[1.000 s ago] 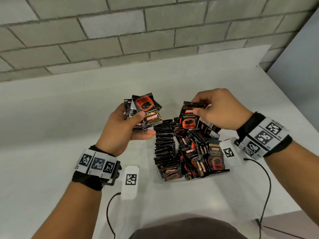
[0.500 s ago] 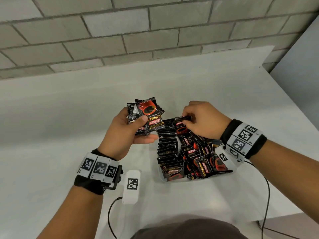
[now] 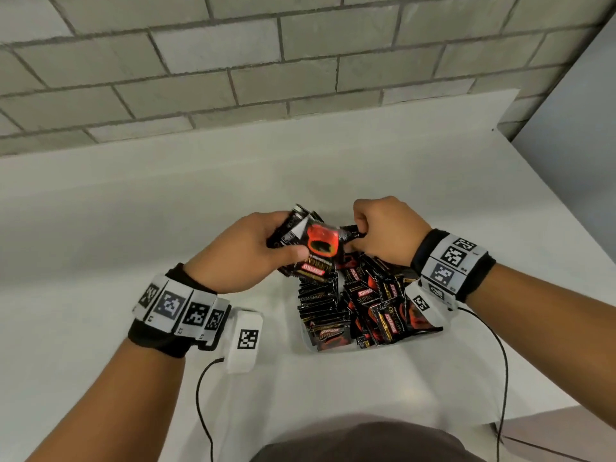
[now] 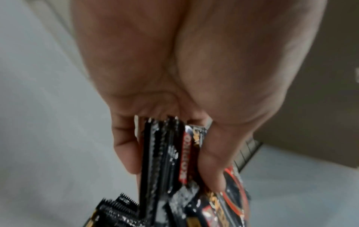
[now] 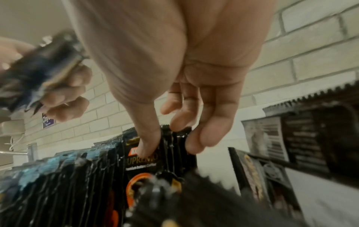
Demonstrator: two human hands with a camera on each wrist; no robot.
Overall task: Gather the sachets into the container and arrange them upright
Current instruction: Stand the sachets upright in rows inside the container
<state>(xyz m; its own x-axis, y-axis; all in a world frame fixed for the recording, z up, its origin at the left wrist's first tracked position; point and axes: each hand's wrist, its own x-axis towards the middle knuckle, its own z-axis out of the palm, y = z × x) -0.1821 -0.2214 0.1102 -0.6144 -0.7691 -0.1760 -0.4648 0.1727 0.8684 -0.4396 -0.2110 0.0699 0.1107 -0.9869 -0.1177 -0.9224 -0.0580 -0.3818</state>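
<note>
Black and red coffee sachets fill a clear container [image 3: 308, 347] on the white table. An upright row of sachets [image 3: 318, 303] stands along its left side, and loose sachets [image 3: 383, 305] lie jumbled on its right. My left hand [image 3: 293, 243] grips a stack of sachets [image 3: 321, 243] above the container's far end; the stack of sachets [image 4: 167, 153] sits between thumb and fingers of the left hand [image 4: 169, 161]. My right hand [image 3: 361, 236] reaches down beside it. In the right wrist view the right hand [image 5: 170, 145] pinches a few upright sachets [image 5: 142, 159] in the container.
The white table [image 3: 133, 228] runs back to a grey brick wall [image 3: 300, 61]; its right edge [image 3: 566, 228] falls off near a grey panel. Black cables [image 3: 200, 401] trail from both wrists toward the table's front edge.
The right hand has come down with its sachet into the far end of the container. The left hand has moved right with its stack, close to the right hand.
</note>
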